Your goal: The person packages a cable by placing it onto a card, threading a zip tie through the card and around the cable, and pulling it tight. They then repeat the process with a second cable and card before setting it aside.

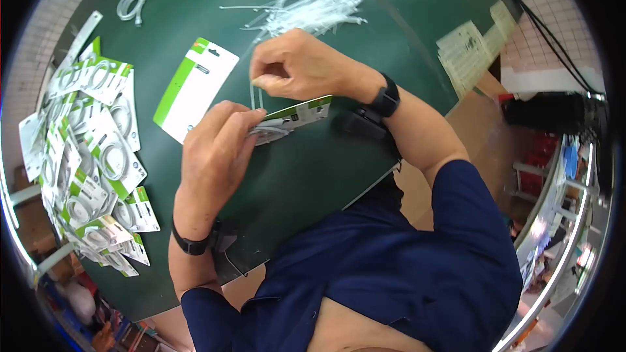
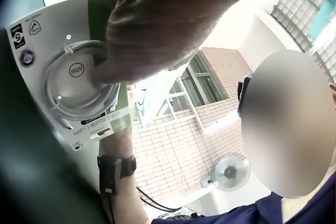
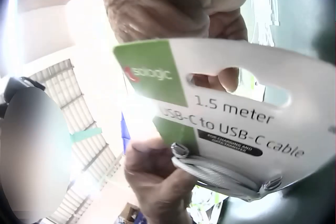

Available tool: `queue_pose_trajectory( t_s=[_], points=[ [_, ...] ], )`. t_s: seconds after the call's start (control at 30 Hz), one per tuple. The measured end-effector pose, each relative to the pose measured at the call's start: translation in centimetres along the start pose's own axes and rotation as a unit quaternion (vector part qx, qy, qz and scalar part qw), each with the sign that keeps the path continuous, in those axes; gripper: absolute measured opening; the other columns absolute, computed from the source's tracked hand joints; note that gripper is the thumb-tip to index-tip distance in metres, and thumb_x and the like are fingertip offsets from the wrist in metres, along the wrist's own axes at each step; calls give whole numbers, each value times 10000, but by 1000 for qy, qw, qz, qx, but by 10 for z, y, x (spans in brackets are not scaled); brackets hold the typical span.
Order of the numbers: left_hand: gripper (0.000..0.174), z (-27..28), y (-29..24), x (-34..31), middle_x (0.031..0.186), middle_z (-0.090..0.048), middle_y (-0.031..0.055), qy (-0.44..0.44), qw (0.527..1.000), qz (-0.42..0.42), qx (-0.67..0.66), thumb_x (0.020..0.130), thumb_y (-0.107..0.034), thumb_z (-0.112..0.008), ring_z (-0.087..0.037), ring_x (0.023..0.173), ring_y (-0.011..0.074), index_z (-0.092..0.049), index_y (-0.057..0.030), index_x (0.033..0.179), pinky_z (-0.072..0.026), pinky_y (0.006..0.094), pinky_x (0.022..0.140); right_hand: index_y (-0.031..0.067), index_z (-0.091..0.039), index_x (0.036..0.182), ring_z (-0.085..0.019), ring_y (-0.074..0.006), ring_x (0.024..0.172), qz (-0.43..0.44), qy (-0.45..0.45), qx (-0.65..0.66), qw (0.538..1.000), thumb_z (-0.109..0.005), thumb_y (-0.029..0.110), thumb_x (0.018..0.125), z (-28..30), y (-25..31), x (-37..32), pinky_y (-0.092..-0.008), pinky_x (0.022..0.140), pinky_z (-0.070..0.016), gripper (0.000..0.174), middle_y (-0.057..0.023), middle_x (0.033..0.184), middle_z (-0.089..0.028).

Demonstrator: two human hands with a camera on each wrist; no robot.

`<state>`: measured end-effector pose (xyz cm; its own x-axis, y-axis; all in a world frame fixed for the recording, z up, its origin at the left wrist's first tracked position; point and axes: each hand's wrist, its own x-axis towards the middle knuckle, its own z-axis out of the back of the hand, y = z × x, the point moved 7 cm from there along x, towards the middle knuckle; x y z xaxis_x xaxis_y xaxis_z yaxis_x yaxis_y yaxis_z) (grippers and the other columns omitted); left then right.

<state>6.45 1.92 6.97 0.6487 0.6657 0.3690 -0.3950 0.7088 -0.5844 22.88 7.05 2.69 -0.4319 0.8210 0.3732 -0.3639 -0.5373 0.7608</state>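
My left hand (image 1: pixel 212 150) grips one end of a white and green packaging card (image 1: pixel 310 111), which is tilted nearly edge-on in the head view. A coiled white USB-C cable (image 2: pixel 50 85) lies against the card's face, seen best in the left wrist view. In the right wrist view the print reads "1.5 meter USB-C to USB-C cable". Just above the card, my right hand (image 1: pixel 303 65) pinches a thin white cable tie (image 1: pixel 257 98), whose two strands run down to the card by the left fingertips.
A flat card (image 1: pixel 202 88) lies beyond the left hand. Many carded cables (image 1: pixel 98 156) are heaped at left, and loose cable ties (image 1: pixel 313 13) spread at the back. One bare coiled cable (image 1: pixel 132 5) lies far left. Clear bags (image 1: pixel 466 49) sit at the right edge.
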Motion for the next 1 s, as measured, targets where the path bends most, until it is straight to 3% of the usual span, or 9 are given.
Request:
queue_pose_trajectory(
  t_s=[0.1,0.13,0.2,0.37,0.47,0.57,0.73,0.9,1.0],
  points=[
    [319,15,15,-1,935,-688,104,-54,998,29,3,763,83,-784,-688,796,272,-715,-9,1060,-535,358,695,4,-734,1026,-672,-106,752,-156,-47,194,967,-723,112,960,14,-16,0,-254,656,-523,127,-51,880,-743],
    [332,20,24,-2,949,-700,97,-77,996,52,-13,767,83,-782,-694,808,255,-715,-10,1079,-543,347,716,4,-734,1026,-672,-106,752,-139,-35,199,970,-723,112,960,20,-14,1,-254,656,-523,127,-51,880,-743],
    [345,26,38,-5,964,-712,91,-111,990,80,-20,772,82,-780,-699,819,237,-715,-10,1098,-551,336,737,-14,-695,1182,-687,-99,869,-153,-138,321,924,-729,150,995,40,-22,-1,-255,751,-563,251,-56,1007,-748],
    [348,18,77,-15,1027,-744,62,-183,930,199,-248,850,41,-778,-696,909,137,-699,31,1189,-579,288,838,-23,-641,1285,-697,-104,957,-71,-102,283,951,-757,136,989,23,10,0,-276,826,-586,356,-71,1091,-746],
    [341,12,85,-17,1055,-747,60,-188,893,234,-335,899,10,-783,-688,944,102,-689,56,1223,-589,274,866,-31,-600,1343,-713,-123,994,-162,-46,141,975,-779,105,973,8,1,-2,-293,876,-598,433,-95,1155,-740],
    [356,4,81,-16,1062,-750,76,-155,855,245,-430,929,-23,-792,-694,938,92,-680,68,1254,-593,258,854,-46,-591,1347,-718,-131,1005,-173,-83,211,959,-796,99,960,11,-4,-3,-297,879,-601,461,-108,1183,-737],
    [391,-6,83,-18,1077,-753,84,-135,842,259,-454,937,-36,-798,-700,933,89,-667,66,1292,-597,259,846,-57,-579,1375,-726,-151,1023,-160,-125,288,936,-789,104,970,12,-2,-4,-300,887,-603,483,-118,1210,-737],
    [381,-15,92,-22,1086,-750,87,-208,842,245,-435,948,-46,-789,-693,957,87,-670,62,1294,-588,256,857,-53,-606,1355,-719,-146,1013,-140,-133,323,926,-765,108,992,-4,0,-3,-301,880,-604,428,-105,1190,-746],
    [350,-12,90,-22,1083,-747,85,-247,844,229,-416,965,-73,-779,-689,970,87,-679,55,1275,-579,264,870,-43,-627,1342,-704,-138,1024,-184,-86,318,926,-728,106,1019,-20,3,-3,-311,900,-597,370,-95,1177,-749]
  ],
)
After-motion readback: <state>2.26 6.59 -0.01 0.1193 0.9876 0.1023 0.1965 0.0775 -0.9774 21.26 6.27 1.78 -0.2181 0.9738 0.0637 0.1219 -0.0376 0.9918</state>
